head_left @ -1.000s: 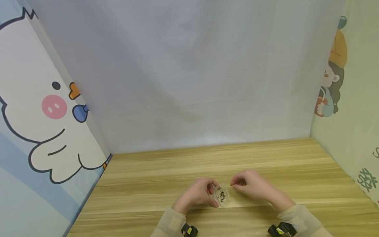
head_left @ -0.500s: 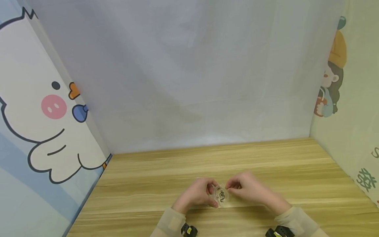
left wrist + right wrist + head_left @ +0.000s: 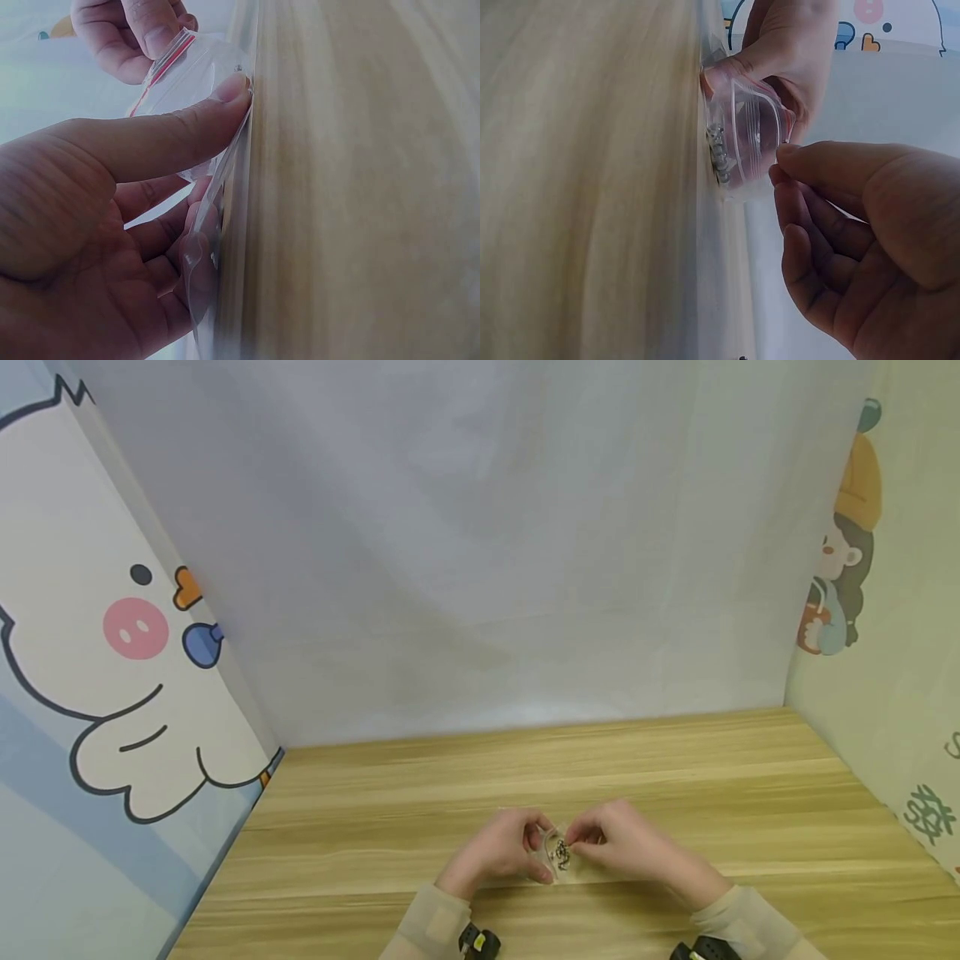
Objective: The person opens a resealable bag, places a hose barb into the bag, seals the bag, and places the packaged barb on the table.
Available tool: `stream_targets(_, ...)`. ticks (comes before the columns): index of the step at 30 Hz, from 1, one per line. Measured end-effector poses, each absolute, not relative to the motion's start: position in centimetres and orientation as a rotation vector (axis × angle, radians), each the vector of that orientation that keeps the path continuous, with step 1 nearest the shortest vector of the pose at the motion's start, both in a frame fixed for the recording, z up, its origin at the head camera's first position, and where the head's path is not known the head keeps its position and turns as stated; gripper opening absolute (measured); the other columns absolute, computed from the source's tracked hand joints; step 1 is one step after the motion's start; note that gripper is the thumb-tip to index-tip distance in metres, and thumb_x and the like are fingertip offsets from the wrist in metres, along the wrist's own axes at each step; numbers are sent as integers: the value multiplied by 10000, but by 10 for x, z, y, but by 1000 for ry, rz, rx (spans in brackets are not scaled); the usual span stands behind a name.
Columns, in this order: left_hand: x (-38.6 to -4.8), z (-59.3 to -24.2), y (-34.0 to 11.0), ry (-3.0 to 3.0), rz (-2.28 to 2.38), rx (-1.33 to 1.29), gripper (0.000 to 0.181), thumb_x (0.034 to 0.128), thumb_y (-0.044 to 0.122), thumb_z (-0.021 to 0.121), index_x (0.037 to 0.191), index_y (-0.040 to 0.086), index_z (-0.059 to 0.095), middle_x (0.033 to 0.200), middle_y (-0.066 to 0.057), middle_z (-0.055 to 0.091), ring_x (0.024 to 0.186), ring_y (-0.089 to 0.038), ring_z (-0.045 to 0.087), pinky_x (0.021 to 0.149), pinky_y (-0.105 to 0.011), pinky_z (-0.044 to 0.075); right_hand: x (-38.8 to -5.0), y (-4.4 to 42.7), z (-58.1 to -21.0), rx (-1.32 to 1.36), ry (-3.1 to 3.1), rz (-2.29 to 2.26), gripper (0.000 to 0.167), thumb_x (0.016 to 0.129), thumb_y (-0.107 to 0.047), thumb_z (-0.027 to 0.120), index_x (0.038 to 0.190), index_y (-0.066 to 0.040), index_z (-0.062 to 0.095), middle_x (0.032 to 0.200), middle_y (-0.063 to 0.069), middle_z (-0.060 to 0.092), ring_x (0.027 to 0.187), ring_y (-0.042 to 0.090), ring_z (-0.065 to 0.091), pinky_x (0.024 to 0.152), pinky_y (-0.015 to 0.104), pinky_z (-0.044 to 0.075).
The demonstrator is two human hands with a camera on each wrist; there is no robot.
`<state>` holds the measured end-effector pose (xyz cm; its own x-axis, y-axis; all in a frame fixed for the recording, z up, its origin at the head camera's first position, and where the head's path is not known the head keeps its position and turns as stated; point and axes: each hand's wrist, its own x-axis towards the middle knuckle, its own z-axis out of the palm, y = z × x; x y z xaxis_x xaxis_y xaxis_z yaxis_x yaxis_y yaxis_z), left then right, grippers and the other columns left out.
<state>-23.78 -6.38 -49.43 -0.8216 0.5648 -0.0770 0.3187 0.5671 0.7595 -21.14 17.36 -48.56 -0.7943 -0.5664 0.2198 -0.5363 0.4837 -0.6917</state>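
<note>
A small clear zip bag (image 3: 742,135) with a red stripe stands on the table with its mouth spread apart. Several small metal parts (image 3: 718,154), screw-like but too small to name surely, lie in its bottom. My left hand (image 3: 502,847) holds the bag from the left, the thumb (image 3: 187,135) on one side and the fingers curled behind the plastic. On the other side, my right hand (image 3: 626,847) has thumb and forefinger pinched together at the lip of the bag. Whether a tiny part is also between those fingertips, I cannot tell.
The wooden table (image 3: 375,810) reaches back to a pale grey curtain (image 3: 480,568). Printed cartoon panels stand at the left and right. Each wrist carries a black strapped device, such as the one at the left wrist (image 3: 480,942).
My right hand has moved left, from apart beside the bag to its lip. The bag's mouth looks narrower on that side. My left hand keeps its hold in place.
</note>
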Motion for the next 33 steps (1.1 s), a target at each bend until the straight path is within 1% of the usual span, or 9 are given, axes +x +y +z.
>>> stream_targets(9,-236,-493,-64,2483,1129,723,548,654,-5,1010,1125,77,744,856,-26,627,718,-97,527,667,-259,459,-213,174,-488,-1015,2669,-1233,90,929,-18,780,944,-100,812,848,-87,759,741,-14,625,652,237,539)
stream_targets(17,-238,-497,-64,2482,1127,729,537,659,4,1013,1121,79,750,853,-8,625,717,-87,527,663,-249,457,-212,175,-488,-1006,2677,-1222,66,943,-41,784,944,-101,810,851,-86,754,746,-15,618,664,247,536)
stream_targets(33,-239,-497,-65,2476,1134,738,528,660,13,1013,1115,87,757,859,-18,630,725,-83,530,668,-244,461,-212,174,-487,-992,2697,-1194,101,930,-21,776,940,-115,814,856,-101,755,750,-18,620,676,249,540)
